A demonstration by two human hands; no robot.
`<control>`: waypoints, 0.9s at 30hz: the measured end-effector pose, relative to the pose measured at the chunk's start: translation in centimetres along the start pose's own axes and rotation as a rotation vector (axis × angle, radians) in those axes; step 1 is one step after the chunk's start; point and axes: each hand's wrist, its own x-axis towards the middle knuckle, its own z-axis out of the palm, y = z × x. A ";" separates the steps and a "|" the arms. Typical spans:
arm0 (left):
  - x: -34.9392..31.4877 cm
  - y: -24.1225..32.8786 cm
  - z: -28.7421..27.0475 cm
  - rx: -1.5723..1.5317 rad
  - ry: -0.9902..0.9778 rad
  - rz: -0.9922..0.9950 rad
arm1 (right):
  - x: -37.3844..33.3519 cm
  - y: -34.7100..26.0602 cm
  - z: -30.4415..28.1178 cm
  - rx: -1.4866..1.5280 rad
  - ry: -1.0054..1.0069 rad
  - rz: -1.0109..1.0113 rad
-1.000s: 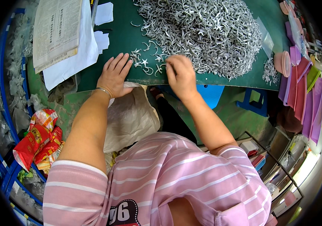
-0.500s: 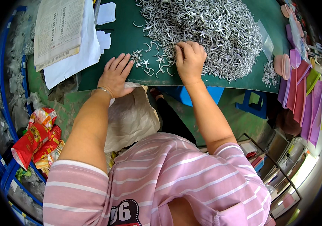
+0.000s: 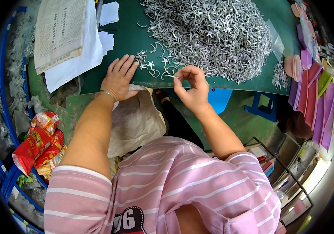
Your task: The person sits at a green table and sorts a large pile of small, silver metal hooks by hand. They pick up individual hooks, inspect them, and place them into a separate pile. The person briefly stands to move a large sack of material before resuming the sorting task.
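My left hand lies flat on the near edge of the green table, its fingers stretched out and its thumb over the rim of a whitish sack that hangs below. At the front of the table my right hand is closed in a pinch on a thin silvery crescent-shaped piece. Beyond it rises a large pile of small silvery pieces, many of them curved. Between my hands are several loose pieces, among them a small star.
Printed paper and white sheets lie at the table's left. A small heap of silvery bits sits at the right edge, beside stacked pink and purple bins. Below are a blue stool and red packets on a blue rack.
My right hand has drawn back from the edge of the pile toward me and turned, and a thin curved piece now shows between its fingertips. The left hand stays in place.
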 end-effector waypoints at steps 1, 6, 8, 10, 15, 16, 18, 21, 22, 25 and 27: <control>0.0 0.1 -0.1 -0.002 0.002 -0.001 | -0.1 -0.2 0.0 0.033 -0.012 -0.013; 0.0 0.0 -0.2 0.004 -0.023 -0.005 | -0.6 -0.8 -0.2 0.160 -0.046 -0.018; 0.0 0.0 -0.1 0.001 -0.012 0.000 | -0.7 -1.0 -0.3 0.192 -0.052 -0.028; 0.0 0.0 0.0 -0.003 -0.002 0.004 | -0.8 -1.6 -0.2 0.216 -0.052 -0.014; 0.1 0.1 -0.3 -0.008 0.019 0.008 | -1.1 -2.0 -0.2 0.317 -0.064 0.045; 0.1 0.1 -0.3 -0.009 0.021 0.008 | -1.2 -2.0 -0.1 0.369 -0.061 0.066; 0.0 0.0 -0.1 -0.012 0.025 0.010 | -1.3 -2.3 0.0 0.451 -0.059 0.113; 0.0 0.0 -0.1 -0.013 0.017 0.004 | -1.3 -2.9 0.1 0.566 -0.061 0.212; 0.0 0.0 -0.2 -0.013 0.008 0.000 | -1.3 -3.2 0.1 0.621 -0.060 0.258; 0.0 0.0 -0.1 -0.014 -0.005 -0.008 | -1.1 -3.8 0.0 0.730 -0.068 0.360; 0.0 0.0 0.0 -0.018 0.005 -0.008 | -0.9 -4.0 -0.1 0.770 -0.076 0.393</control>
